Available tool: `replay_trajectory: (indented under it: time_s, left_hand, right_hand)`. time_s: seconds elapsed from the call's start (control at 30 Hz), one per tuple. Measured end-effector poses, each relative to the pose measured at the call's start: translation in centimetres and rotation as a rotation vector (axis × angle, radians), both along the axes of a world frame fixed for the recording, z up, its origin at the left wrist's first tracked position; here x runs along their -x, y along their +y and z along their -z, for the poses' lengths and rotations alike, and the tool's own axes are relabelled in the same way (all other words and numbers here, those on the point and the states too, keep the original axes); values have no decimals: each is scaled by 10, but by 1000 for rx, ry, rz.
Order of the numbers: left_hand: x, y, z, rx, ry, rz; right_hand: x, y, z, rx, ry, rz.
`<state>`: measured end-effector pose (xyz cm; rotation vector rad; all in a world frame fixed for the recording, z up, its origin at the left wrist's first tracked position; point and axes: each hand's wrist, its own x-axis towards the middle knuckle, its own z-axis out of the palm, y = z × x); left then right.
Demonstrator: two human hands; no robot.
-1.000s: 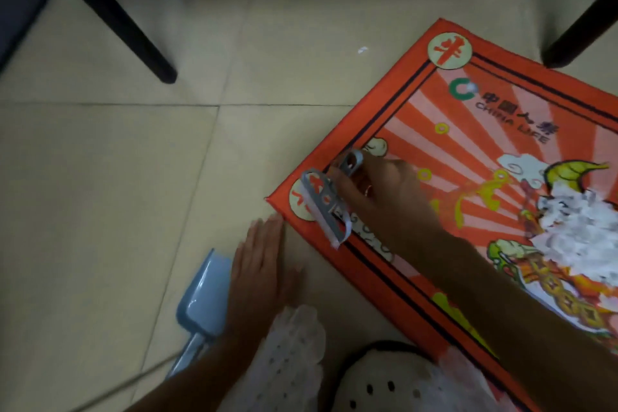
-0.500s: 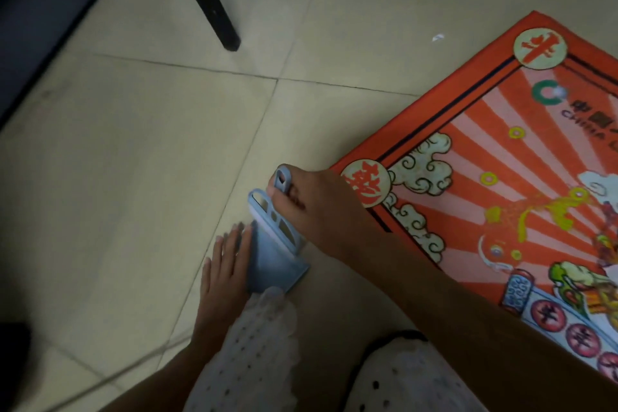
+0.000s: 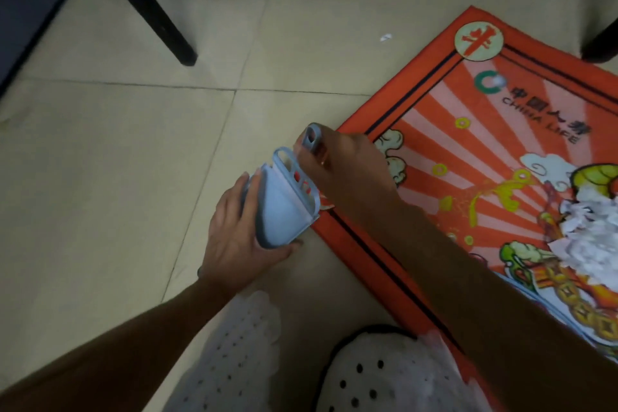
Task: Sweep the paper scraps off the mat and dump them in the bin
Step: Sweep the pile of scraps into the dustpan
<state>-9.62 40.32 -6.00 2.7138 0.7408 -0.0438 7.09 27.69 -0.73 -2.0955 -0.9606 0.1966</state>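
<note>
Both hands meet at the near-left corner of the mat point(image 3: 501, 130), in the single head view. Left hand point(image 3: 240, 237) is wrapped around the body of a pale blue dustpan point(image 3: 284, 207), thumb below and fingers point(image 3: 249, 182) behind its left side, holding it tilted up off the floor point(image 3: 117, 177). Right hand point(image 3: 344, 170) is closed around the handle point(image 3: 312, 137) of a small brush point(image 3: 297, 177), whose slotted head lies against the dustpan's right edge. Dustpan and brush look nested or just touching; whether they are clipped together I cannot tell. The dustpan's long axis runs from lower right to upper left, its rounded closed end nearest the person's wrist, and the brush handle points up and away toward the far left. Paper scraps point(image 3: 588, 237) lie heaped on the mat at the right edge of view, well apart from both tools, and one stray scrap point(image 3: 385, 37) sits on the floor beyond the mat. No bin is in view. By my judgement the task is barely begun: tools are in hand, but the sweeping, the gathering into the dustpan and the dumping all remain.
</note>
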Motion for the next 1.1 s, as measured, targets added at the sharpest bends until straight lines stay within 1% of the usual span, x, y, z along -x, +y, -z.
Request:
replay_trajectory:
  time_s: [0.3, 0.43, 0.53, 0.63, 0.73, 0.93, 1.1]
  left_hand:
    - [-79, -51, 2, 66, -83, 227]
    - [-104, -76, 6, 108, -82, 314]
    - [-120, -95, 11, 85, -80, 433]
    - [-137, -117, 18, 64, -124, 569]
    - [-156, -141, 23, 82, -141, 671]
    - [-192, -199, 26, 105, -133, 888]
    - [-207, -238, 23, 97, -123, 1006]
  right_hand:
    - [-44, -66, -4, 18, -105, 256]
    - [-56, -100, -7, 43, -95, 331]
    - [-64, -130, -9, 47, -106, 390]
    - [-70, -162, -10, 50, -110, 440]
    - [-75, -199, -12, 77, -101, 516]
    - [-74, -279, -23, 207, -142, 677]
    - [-60, -329, -30, 259, -98, 801]
